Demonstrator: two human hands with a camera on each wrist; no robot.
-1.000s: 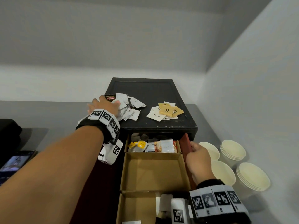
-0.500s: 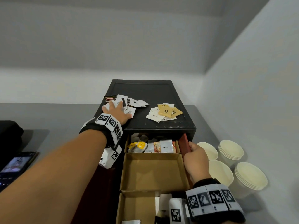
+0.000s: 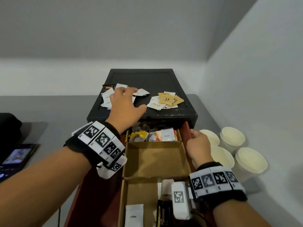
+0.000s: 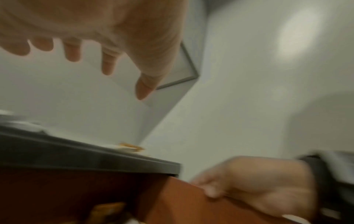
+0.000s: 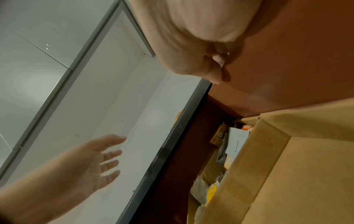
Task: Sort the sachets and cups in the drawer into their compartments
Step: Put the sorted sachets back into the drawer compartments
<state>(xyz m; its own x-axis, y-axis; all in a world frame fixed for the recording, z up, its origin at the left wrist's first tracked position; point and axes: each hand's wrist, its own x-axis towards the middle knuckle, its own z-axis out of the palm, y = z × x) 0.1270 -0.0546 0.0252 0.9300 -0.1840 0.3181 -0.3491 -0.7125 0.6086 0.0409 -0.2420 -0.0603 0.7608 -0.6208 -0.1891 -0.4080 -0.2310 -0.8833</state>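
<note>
Only the right-wrist view shows the left hand (image 5: 91, 160) palm, fingers spread, released; right hand (image 3: 199, 149) grasps the drawer (image 3: 186, 136) wall. Sachets read "Cream" (image 3: 167, 135), "Coffee" (image 3: 133, 215).

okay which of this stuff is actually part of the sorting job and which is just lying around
Part of the job:
- scattered white paper sachets on the black cabinet top
- brown and white sachet pile
- open drawer with cardboard compartments
- stacked cream paper cups beside it
- left hand, open above the sachets
- right hand, holding the drawer's side

Just lying about:
- dark phone with lit screen
</note>
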